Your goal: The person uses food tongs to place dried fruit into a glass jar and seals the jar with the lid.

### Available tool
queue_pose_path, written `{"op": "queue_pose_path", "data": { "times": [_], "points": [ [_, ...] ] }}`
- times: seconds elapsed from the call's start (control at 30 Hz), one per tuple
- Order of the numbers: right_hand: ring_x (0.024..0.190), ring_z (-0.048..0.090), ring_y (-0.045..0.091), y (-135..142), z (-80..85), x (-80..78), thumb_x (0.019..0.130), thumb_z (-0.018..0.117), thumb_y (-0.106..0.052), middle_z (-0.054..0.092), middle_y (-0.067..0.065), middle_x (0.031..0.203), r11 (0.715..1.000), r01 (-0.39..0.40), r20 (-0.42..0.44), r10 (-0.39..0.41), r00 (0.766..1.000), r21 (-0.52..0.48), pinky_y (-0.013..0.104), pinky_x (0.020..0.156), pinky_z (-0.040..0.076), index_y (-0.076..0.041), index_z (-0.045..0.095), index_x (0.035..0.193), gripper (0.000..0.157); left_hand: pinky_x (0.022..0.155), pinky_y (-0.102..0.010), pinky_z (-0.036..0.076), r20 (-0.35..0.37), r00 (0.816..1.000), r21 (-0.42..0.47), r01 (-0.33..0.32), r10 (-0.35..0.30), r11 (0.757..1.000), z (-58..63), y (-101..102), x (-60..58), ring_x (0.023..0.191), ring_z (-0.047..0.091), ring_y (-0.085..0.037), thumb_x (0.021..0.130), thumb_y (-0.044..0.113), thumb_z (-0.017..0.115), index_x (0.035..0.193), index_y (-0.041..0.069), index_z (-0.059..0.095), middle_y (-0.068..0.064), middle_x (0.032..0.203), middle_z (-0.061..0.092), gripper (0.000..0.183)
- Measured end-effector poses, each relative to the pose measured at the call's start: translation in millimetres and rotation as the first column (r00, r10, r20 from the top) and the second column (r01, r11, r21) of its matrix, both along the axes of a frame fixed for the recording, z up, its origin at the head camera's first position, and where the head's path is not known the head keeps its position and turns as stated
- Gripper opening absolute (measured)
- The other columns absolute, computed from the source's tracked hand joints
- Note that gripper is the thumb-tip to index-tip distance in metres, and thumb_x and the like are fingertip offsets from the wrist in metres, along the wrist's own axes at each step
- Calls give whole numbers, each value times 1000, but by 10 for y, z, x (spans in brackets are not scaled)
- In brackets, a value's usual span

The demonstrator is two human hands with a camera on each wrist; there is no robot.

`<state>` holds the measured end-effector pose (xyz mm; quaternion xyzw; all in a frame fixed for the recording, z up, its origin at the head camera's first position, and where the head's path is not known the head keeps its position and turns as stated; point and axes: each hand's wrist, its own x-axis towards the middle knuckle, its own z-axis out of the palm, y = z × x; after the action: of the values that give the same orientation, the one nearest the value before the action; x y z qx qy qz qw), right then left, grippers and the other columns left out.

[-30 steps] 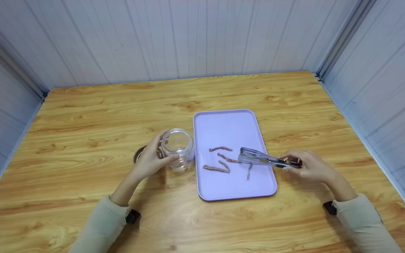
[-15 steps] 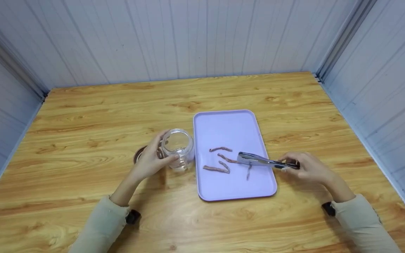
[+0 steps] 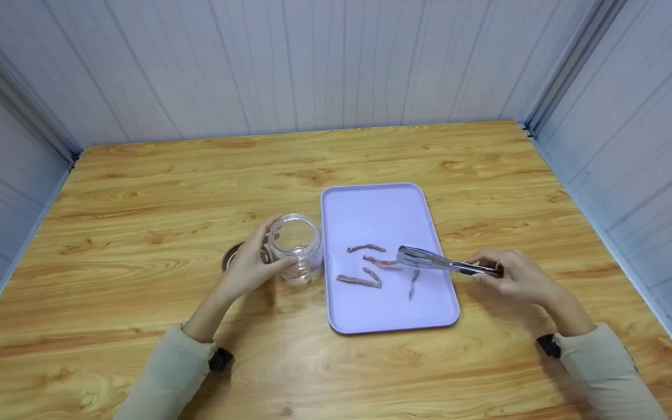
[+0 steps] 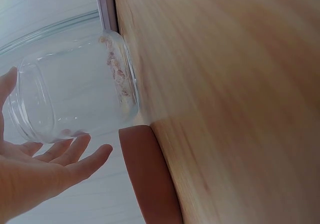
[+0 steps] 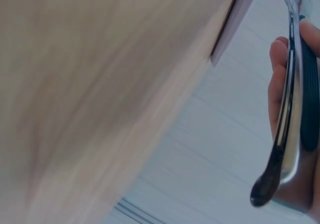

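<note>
In the head view my left hand (image 3: 251, 265) holds a clear jar (image 3: 295, 239), thumb and fingers around its side, just left of the lavender tray (image 3: 377, 216). Reddish-brown bits (image 4: 117, 72) show at the jar's base in the left wrist view; whether they lie inside or show through the glass I cannot tell. My right hand (image 3: 514, 275) grips metal tongs (image 3: 429, 259) with dark handles. Over the tray, the tongs' tips meet the right end of a twisted brown strip (image 3: 378, 261); whether they pinch it is unclear. Other brown strips (image 3: 359, 281) lie around it.
A brown round lid (image 3: 231, 255) lies on the wooden table (image 3: 196, 186) behind my left hand, partly hidden by it. The lid (image 4: 150, 174) stands close to the jar in the left wrist view. Pale panel walls (image 3: 336, 64) enclose the table's back and sides.
The tongs dip slightly toward the tray, then rise a little and turn. The strip at their tips has shifted slightly right. My left hand and the jar stay in place.
</note>
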<state>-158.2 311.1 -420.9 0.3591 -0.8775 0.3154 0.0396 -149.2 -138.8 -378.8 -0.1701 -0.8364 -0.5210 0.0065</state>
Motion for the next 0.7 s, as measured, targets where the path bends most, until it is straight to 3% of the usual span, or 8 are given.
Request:
{"op": "queue_pose_path", "data": {
  "times": [0.1, 0.37, 0.7],
  "points": [
    [58, 47, 5, 6, 36, 0, 70, 69, 5, 58, -7, 71, 1000, 4, -18, -4, 1000, -19, 20, 47, 39, -7, 62, 93, 26, 86, -45, 38, -14, 1000, 1, 1, -1, 1000, -28, -3, -13, 106, 44, -34, 73, 8, 72, 131, -6, 32, -23, 122, 44, 72],
    [56, 48, 9, 12, 131, -24, 68, 69, 10, 59, 0, 70, 997, -11, -53, 7, 999, -79, 19, 45, 36, -3, 62, 93, 29, 86, -43, 39, -25, 1000, -7, -6, 5, 1000, -327, -91, -176, 107, 45, -33, 71, 20, 74, 134, 5, 33, -15, 123, 45, 76],
    [54, 43, 6, -26, 380, -71, 72, 66, 8, 58, -4, 74, 994, -47, -96, 38, 995, -95, 17, 43, 34, -2, 61, 96, 27, 87, -42, 38, -18, 1000, 1, 1, -1, 1000, -323, -87, -173, 108, 44, -33, 72, 22, 74, 134, 5, 32, -15, 124, 44, 76]
  ]
}}
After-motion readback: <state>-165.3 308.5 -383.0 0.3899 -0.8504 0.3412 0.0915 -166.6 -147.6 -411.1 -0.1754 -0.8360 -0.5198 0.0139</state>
